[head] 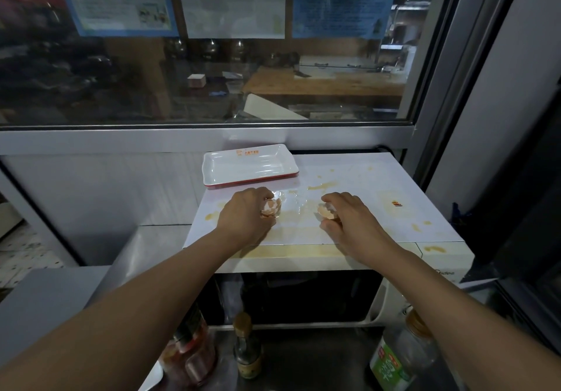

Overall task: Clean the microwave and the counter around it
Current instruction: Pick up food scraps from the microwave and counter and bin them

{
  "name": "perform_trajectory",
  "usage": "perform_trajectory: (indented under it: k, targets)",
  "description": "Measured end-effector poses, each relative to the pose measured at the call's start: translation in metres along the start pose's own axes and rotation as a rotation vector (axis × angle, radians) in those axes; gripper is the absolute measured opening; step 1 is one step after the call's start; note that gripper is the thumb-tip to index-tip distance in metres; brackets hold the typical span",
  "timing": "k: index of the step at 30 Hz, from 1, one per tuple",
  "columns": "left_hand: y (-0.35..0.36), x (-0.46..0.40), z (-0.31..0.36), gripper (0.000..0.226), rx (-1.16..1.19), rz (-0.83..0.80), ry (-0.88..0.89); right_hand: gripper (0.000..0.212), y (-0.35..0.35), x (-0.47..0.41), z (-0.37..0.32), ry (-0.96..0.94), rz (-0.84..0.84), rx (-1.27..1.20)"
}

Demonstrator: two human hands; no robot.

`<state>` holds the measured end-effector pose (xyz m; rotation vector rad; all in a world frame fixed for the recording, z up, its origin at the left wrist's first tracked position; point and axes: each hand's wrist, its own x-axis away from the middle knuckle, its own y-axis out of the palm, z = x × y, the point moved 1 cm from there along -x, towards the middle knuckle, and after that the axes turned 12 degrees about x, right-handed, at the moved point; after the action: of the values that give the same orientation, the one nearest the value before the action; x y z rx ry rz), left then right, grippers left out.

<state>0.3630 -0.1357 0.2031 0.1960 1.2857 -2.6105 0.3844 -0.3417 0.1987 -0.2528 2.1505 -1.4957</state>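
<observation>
A white microwave (394,178) stands on the steel counter, its top smeared with yellowish stains and a wet patch of raw egg white (296,201). My left hand (246,211) grips a broken eggshell piece (271,207) on the microwave top. My right hand (349,217) pinches a second eggshell piece (325,212) a little to the right. A white rectangular dish with a red rim (212,175) sits at the back left of the microwave top.
In front of the microwave stand a chili sauce jar (189,348), a dark sauce bottle (246,348) and a clear oil bottle with a green label (403,357). A glass window rises behind, a dark door frame stands at the right, and the steel counter (48,296) extends left.
</observation>
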Motion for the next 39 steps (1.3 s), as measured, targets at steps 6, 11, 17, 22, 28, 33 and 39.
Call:
perform_trajectory:
  k: [6,11,17,22,28,33,39]
  targets:
    - [-0.003,0.004,0.005,0.054,0.021,0.007,0.002,0.041,-0.002,0.001,-0.001,0.022,-0.014,-0.014]
    - [-0.009,0.011,0.017,0.054,0.04,0.004,0.021,0.04,-0.008,0.005,-0.001,0.014,-0.002,-0.039]
    - [-0.016,0.029,0.034,0.052,0.066,0.0,0.058,0.041,-0.019,0.015,-0.004,-0.007,0.025,-0.037]
    - [-0.019,0.051,0.047,0.049,0.097,-0.018,0.064,0.043,-0.032,0.035,-0.01,-0.012,0.041,-0.016]
    - [-0.019,0.082,0.062,0.049,0.138,-0.061,0.138,0.044,-0.053,0.075,-0.024,0.017,0.072,0.031]
    - [-0.024,0.109,0.068,0.049,0.147,-0.123,0.229,0.043,-0.067,0.116,-0.049,0.085,0.109,0.085]
    - [-0.045,0.154,0.066,0.051,0.186,-0.233,0.37,0.043,-0.077,0.18,-0.097,0.216,0.159,0.146]
